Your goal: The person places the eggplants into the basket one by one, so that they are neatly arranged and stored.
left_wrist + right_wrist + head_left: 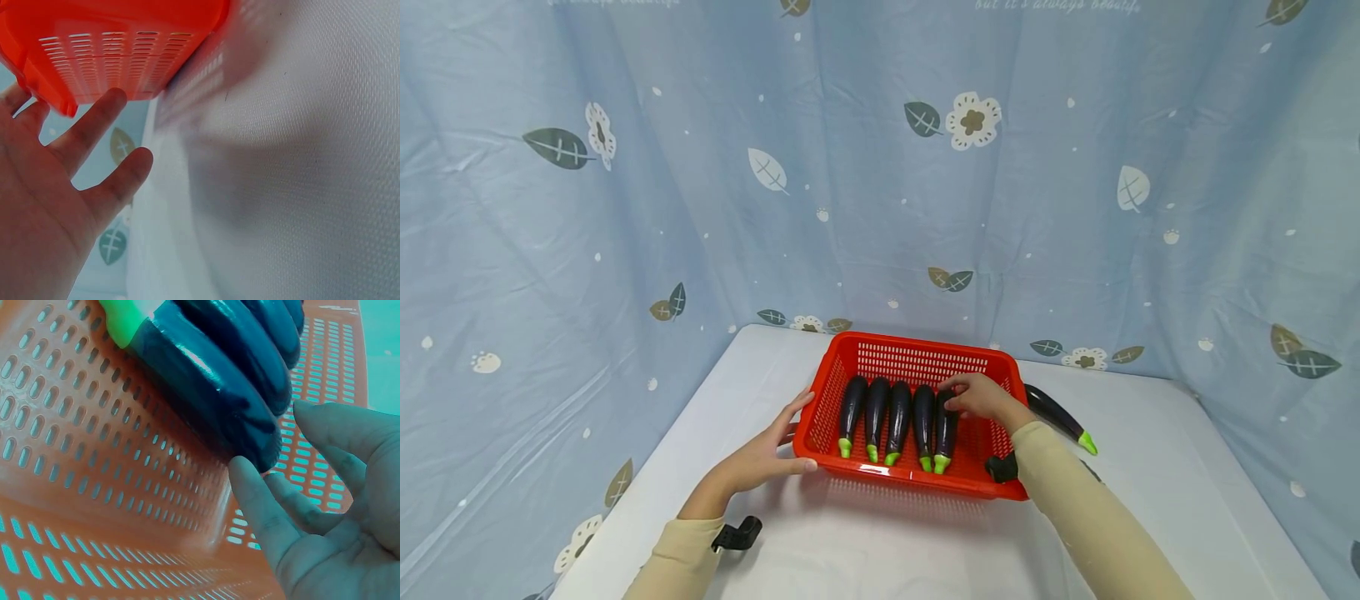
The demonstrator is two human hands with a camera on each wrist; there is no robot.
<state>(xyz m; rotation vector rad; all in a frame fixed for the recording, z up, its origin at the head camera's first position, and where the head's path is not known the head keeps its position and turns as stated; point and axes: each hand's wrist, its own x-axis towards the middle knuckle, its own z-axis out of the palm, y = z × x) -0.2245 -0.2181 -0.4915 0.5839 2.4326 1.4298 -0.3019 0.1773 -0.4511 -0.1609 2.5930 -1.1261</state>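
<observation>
Inside the red plastic basket (917, 477), several dark purple eggplants lie side by side, green stem ends toward me. My right hand (976, 395) reaches in at the far end of the rightmost eggplant (946, 429). In the right wrist view, its fingers are spread about the tip of that eggplant (206, 394), not curled round it; whether a fingertip touches is hard to tell. At the basket's left side is my left hand (767, 454), fingers extended and thumb apart. The left wrist view shows its fingers beside the basket wall (112, 56), some partly hidden by the rim.
One more eggplant (1060, 417) lies outside the basket on the right, partly hidden by the basket and right arm. A white cloth covers the table (880, 550). Behind and to the sides hangs a blue curtain (865, 208) with leaf and flower prints.
</observation>
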